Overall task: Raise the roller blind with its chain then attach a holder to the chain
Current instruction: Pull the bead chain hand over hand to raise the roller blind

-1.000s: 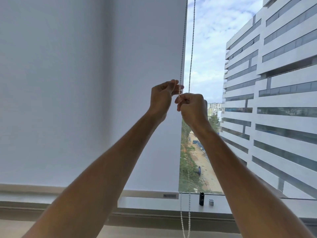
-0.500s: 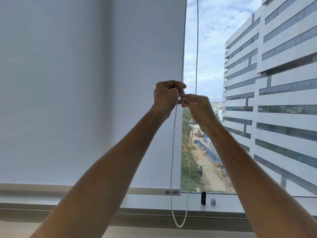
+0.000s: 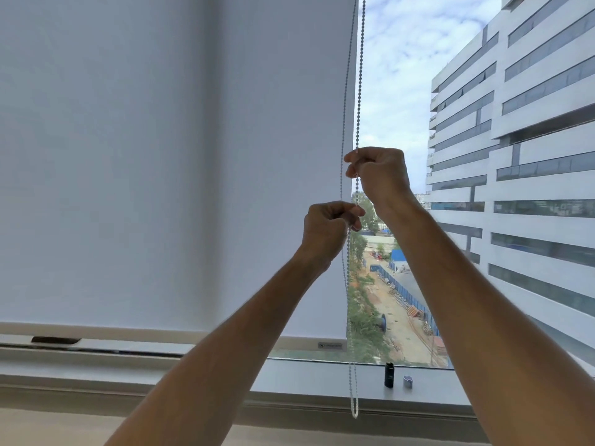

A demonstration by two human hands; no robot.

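Note:
A white roller blind [image 3: 161,156] covers most of the window, its bottom bar [image 3: 306,343] a little above the sill. A beaded chain [image 3: 360,91] hangs as a loop along the blind's right edge, its bottom end below the sill edge. My right hand [image 3: 380,175] is closed on the right strand of the chain, higher up. My left hand [image 3: 328,230] is closed on the chain just below and to the left. A small black holder [image 3: 389,375] stands on the sill, with a small grey piece [image 3: 408,381] beside it.
The window sill [image 3: 306,378] runs across the bottom. A dark slot [image 3: 54,340] shows in the frame at the lower left. Outside, a tall white building [image 3: 531,156] and a street far below fill the uncovered glass.
My right hand has gone up the chain and my left hand has come down it. The blind's bottom bar sits slightly higher above the sill than one second ago.

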